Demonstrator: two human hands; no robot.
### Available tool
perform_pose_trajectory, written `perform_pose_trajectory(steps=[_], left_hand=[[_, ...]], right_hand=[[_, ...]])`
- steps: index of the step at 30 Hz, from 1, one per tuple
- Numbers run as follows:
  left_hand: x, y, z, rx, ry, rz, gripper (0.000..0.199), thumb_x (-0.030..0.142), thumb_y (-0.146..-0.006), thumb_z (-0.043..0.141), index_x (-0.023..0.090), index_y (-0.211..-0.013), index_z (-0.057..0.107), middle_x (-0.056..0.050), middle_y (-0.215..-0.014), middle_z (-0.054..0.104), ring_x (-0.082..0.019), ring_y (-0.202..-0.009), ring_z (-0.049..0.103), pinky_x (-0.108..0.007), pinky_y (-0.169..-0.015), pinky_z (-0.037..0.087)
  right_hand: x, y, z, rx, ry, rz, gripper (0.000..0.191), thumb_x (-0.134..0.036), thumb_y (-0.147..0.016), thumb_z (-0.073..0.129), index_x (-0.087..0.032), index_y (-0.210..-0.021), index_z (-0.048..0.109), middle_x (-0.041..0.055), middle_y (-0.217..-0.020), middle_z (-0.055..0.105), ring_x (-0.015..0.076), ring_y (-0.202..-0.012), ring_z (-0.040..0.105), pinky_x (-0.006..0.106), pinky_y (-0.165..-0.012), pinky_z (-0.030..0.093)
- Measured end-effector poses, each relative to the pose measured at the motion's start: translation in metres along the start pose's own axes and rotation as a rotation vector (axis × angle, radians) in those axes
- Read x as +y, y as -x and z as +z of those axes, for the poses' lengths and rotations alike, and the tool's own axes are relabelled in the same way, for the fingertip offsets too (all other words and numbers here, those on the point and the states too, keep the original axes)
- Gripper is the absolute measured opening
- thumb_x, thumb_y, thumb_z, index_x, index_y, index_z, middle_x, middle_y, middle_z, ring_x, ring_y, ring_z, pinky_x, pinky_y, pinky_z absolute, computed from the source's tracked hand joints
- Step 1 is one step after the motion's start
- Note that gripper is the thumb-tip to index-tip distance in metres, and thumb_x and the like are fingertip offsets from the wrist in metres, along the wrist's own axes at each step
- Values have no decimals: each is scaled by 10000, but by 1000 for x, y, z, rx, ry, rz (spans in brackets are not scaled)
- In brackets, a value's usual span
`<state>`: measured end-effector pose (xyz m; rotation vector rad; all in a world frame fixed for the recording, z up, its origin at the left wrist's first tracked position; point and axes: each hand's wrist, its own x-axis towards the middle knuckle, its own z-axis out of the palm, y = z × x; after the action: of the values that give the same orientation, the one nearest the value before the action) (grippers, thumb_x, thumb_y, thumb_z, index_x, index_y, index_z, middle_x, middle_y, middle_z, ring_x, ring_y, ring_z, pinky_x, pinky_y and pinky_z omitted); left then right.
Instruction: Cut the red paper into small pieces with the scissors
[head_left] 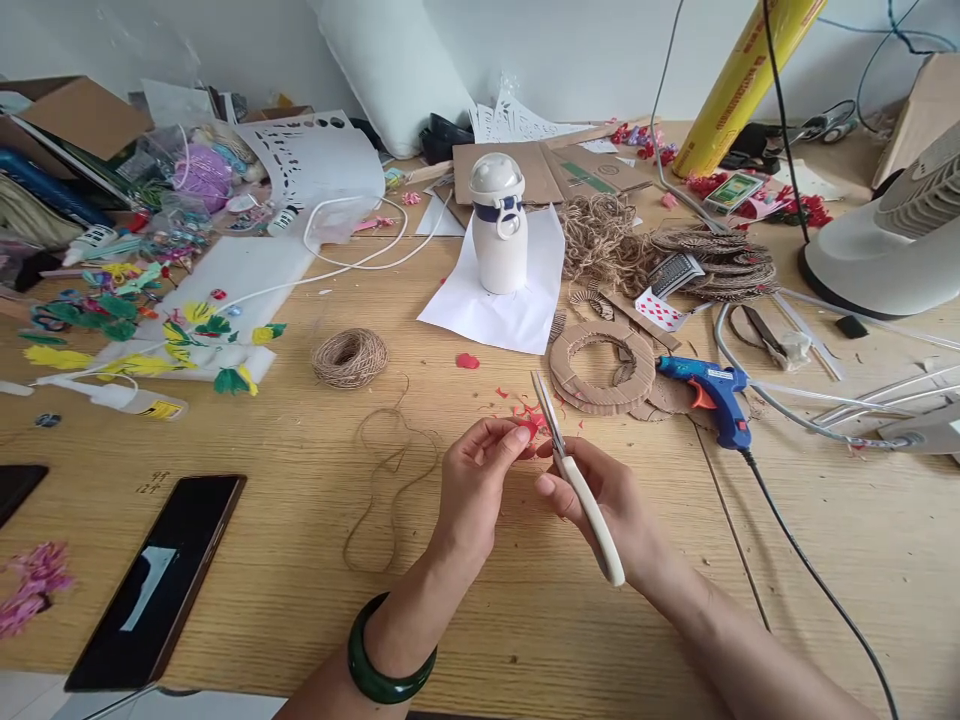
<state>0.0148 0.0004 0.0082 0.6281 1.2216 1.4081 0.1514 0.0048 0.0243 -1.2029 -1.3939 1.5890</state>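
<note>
A small red paper piece (529,428) is being pinched between thumb and fingertips of the left hand (477,482) and is being trimmed with white-handled scissors (576,478), which are being gripped by the right hand (609,508); the blades are being held slightly parted at the edge of the piece. The work is being carried out just above the wooden table (262,560), where red offcuts (517,400) are being scattered beneath the blades (a larger red scrap (467,361) is lying nearer the white sheet). The cutting step is judged to be under way; for the following cut, a slight turning of the paper toward the blades and a steady closing of the handles are being called for
</note>
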Motion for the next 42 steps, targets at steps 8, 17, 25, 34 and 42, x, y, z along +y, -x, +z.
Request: perform_pose_trajectory(steps=[8, 17, 25, 34, 42], left_hand=[[1, 0, 2, 36, 127, -10, 141, 278, -738, 765, 162, -713, 691, -16, -820, 722, -128, -765, 659, -291, -814, 538], [2, 2, 4, 18, 183, -56, 149, 271, -763, 748, 161, -714, 661, -13, -806, 719, -134, -774, 674, -284, -788, 544], [0, 5, 7, 36, 190, -58, 148, 273, -755, 762, 167, -695, 677, 2, -774, 716, -107, -716, 649, -238, -723, 529], [0, 6, 7, 55, 201, -67, 159, 296, -733, 772, 174, -700, 675, 1, -795, 724, -115, -705, 656, -272, -740, 531], [1, 5, 7, 111, 202, -36, 162, 291, -747, 756, 165, -707, 661, -7, -805, 707, -134, -779, 668, -276, -775, 535]], right_hand=[[1, 4, -1, -49, 104, 4, 436, -507, -744, 765, -146, -936, 613, -48, -653, 438, 114, -600, 366, 247, -532, 291], [2, 5, 3, -56, 122, 24, 440, -529, -745, 761, -150, -902, 601, -41, -671, 442, 119, -617, 375, 246, -540, 299], [7, 6, 3, -73, 84, -3, 422, -527, -771, 742, -158, -915, 595, -45, -682, 421, 114, -615, 353, 244, -532, 290], [7, 5, 4, -68, 52, 26, 439, -528, -755, 753, -152, -919, 595, -46, -660, 406, 113, -602, 332, 247, -513, 267], [-1, 5, 4, -145, 34, 51, 473, -582, -746, 730, -157, -876, 568, -33, -672, 438, 118, -613, 351, 254, -532, 278]])
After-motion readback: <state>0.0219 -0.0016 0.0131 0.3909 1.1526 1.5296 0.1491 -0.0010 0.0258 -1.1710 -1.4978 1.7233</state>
